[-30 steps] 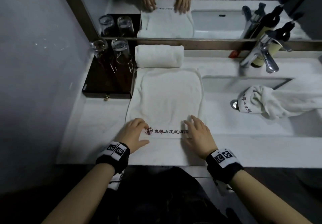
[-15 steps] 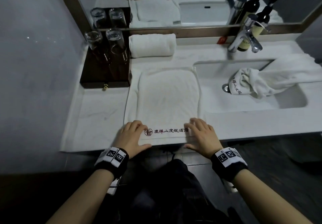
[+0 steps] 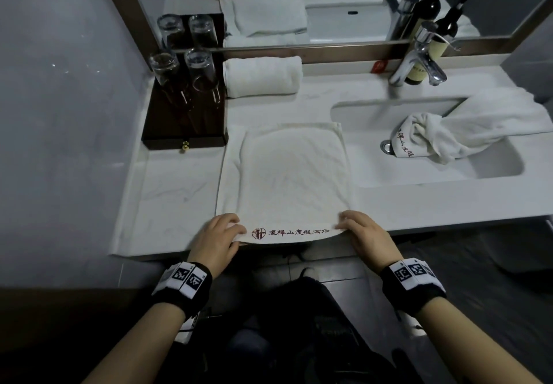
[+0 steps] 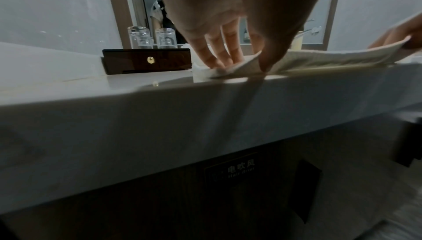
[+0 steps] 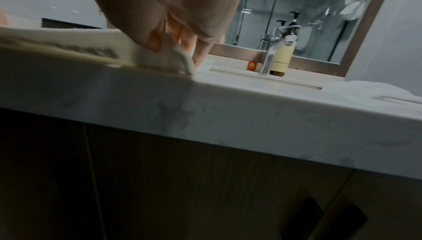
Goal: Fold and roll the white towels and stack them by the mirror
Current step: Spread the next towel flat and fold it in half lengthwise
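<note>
Counter (image 3: 167,192) bears the folded towel (image 3: 293,180), stretching away from both hands toward the roll (image 3: 263,76) by the mirror. Left hand (image 3: 217,238) and right hand (image 3: 366,235) each pinch a near corner, lifted slightly; rolling seems about to begin, needing even turns away from the hands.

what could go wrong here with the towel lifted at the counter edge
Both hands, left hand and right hand, pinch the folded towel only at its near corners, so the layers may slide apart while rolling. A crooked roll may drift toward the glasses beside the rolled towel.
</note>
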Available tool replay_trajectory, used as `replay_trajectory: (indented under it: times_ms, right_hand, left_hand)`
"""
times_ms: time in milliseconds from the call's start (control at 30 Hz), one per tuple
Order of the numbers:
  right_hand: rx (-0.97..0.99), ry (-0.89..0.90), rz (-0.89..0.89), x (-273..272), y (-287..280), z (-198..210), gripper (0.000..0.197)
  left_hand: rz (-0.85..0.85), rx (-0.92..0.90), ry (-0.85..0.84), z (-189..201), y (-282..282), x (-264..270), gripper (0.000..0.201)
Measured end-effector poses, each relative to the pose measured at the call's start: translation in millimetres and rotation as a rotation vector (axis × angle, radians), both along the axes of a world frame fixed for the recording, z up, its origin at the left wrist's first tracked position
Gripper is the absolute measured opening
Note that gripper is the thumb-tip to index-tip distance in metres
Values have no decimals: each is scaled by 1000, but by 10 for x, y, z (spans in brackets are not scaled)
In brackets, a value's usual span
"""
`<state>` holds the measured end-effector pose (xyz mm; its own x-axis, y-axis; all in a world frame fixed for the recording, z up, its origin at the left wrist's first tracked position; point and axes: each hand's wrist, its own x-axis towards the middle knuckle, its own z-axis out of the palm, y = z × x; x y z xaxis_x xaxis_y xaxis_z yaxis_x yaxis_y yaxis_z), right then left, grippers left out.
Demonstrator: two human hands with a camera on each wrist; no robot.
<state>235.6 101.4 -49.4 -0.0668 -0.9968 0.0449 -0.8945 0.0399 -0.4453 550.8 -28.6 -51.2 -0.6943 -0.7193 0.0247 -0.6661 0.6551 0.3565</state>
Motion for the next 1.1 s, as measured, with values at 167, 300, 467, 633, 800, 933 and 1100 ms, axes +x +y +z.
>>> replay_trajectory:
  times_ms: [167, 300, 467, 633, 800, 933, 1100]
  right_hand:
    - [57, -46, -84, -113, 21, -32, 31]
    - [161, -95, -206, -275, -112, 13, 31]
    - [8, -232, -319, -448, -421, 130, 12]
    - [-81, -324, -340, -602, -830, 277, 13]
    - [19, -419, -351, -794, -1261, 346, 18]
    - [62, -524, -342, -986, -1547, 359, 12]
    - [40, -561, -374, -1122, -1808, 295, 7]
  left_hand:
    - [148, 26, -46, 55, -59, 38, 24]
    - [271, 185, 1, 132, -262, 2, 12]
    - [425, 180, 230, 302, -538, -180, 10]
    - [544, 126, 299, 457, -811, -551, 17]
    - [670, 148, 261, 564, -1068, -801, 19]
    - [680, 100, 217, 601, -1258, -903, 18]
    - [685, 82, 164, 653, -1466, -1041, 16]
